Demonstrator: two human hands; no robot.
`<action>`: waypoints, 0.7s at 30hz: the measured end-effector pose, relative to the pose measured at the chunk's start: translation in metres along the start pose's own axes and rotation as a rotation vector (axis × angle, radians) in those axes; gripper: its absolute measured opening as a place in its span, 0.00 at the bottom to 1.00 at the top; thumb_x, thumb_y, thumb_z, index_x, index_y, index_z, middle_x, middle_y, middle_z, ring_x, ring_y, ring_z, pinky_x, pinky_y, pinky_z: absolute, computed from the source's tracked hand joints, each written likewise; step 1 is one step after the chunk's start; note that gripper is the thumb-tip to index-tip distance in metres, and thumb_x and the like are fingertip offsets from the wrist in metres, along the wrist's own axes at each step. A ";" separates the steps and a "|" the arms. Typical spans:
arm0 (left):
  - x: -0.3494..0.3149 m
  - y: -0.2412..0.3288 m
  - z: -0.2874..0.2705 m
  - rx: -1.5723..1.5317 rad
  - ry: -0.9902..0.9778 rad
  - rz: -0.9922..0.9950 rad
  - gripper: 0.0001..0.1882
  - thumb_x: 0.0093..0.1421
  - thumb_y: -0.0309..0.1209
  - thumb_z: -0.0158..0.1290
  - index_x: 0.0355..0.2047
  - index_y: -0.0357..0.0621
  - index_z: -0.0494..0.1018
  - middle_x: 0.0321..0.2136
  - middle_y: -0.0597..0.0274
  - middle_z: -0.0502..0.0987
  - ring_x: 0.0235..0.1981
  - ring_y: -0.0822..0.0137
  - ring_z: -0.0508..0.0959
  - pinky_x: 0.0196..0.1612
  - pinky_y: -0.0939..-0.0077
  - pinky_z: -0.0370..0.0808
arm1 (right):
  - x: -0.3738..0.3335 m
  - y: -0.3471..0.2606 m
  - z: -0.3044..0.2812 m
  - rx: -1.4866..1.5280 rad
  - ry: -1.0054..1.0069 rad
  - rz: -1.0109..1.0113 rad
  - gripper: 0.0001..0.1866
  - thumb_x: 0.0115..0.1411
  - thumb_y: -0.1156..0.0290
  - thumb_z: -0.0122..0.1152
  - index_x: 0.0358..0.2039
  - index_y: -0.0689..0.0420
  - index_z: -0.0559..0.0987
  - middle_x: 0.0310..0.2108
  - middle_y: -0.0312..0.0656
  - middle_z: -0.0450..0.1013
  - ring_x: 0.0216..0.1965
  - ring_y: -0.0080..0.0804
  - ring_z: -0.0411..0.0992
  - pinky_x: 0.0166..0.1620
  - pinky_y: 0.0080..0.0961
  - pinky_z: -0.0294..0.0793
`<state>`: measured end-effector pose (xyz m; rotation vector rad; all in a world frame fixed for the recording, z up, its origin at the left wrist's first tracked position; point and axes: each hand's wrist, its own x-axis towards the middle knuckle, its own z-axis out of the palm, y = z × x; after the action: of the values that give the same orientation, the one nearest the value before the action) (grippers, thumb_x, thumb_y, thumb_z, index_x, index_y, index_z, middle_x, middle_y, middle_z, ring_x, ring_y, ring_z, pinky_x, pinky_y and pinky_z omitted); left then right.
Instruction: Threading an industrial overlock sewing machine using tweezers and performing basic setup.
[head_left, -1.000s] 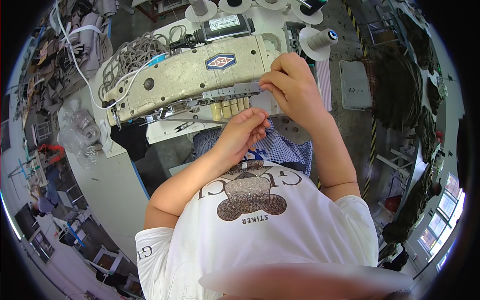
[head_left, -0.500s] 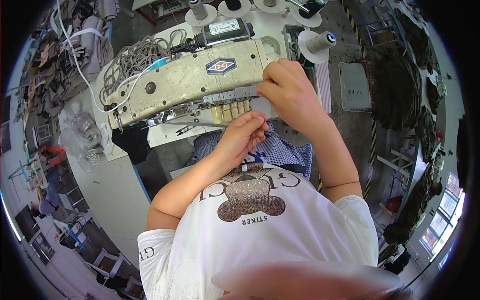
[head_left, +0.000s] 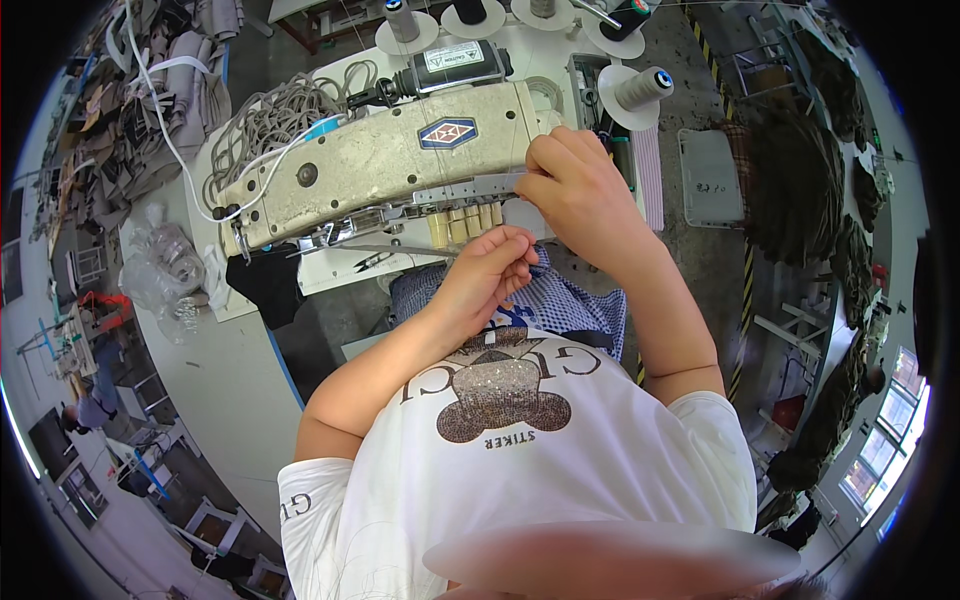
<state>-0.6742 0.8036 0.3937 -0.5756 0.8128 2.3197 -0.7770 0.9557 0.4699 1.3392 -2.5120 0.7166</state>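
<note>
A sewing machine (head_left: 390,170) is set on the worktop (head_left: 215,350), in front of the person. Thread cones (head_left: 640,88) are stood behind it, to the right. A bundle of cords (head_left: 275,115) is piled behind its left end. A piece of cloth (head_left: 560,300) is laid below the machine, on the person's lap. The right hand (head_left: 580,190) is placed at the machine's right end, and the left hand (head_left: 490,275) is held just below it, on the cloth. A plastic bag (head_left: 165,275) is left on the worktop, far left.

Blue diamond badge (head_left: 447,132) on the sewing machine (head_left: 350,170); white rectangular label (head_left: 452,57) on its black motor (head_left: 462,66).
</note>
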 end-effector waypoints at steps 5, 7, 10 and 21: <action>-0.001 0.000 0.000 0.014 0.007 0.002 0.07 0.69 0.32 0.48 0.41 0.43 0.72 0.30 0.69 0.77 0.27 0.82 0.74 0.33 0.87 0.74 | -0.001 -0.001 0.001 -0.003 -0.008 0.007 0.05 0.43 0.73 0.63 0.23 0.56 0.78 0.28 0.37 0.65 0.35 0.35 0.67 0.41 0.30 0.65; -0.001 0.000 -0.001 0.015 0.009 0.002 0.07 0.69 0.32 0.48 0.41 0.43 0.72 0.31 0.69 0.77 0.27 0.82 0.74 0.33 0.87 0.74 | -0.001 -0.001 0.001 -0.003 -0.010 0.008 0.05 0.42 0.73 0.64 0.23 0.56 0.78 0.28 0.37 0.65 0.35 0.35 0.67 0.41 0.31 0.65; 0.000 -0.001 -0.002 0.014 -0.001 0.010 0.07 0.69 0.32 0.48 0.42 0.43 0.72 0.31 0.69 0.76 0.28 0.82 0.74 0.34 0.87 0.74 | -0.002 -0.001 0.001 -0.021 -0.030 0.008 0.07 0.42 0.74 0.65 0.25 0.56 0.78 0.28 0.37 0.66 0.35 0.35 0.68 0.41 0.31 0.65; 0.001 -0.005 -0.007 0.002 -0.010 0.010 0.07 0.69 0.32 0.49 0.41 0.43 0.72 0.30 0.69 0.76 0.28 0.81 0.74 0.34 0.86 0.75 | -0.005 -0.001 0.000 0.017 -0.016 0.073 0.12 0.44 0.77 0.66 0.32 0.56 0.77 0.31 0.38 0.70 0.38 0.38 0.70 0.41 0.33 0.68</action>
<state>-0.6709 0.8026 0.3863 -0.5602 0.8151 2.3288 -0.7733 0.9585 0.4679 1.2698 -2.5850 0.7464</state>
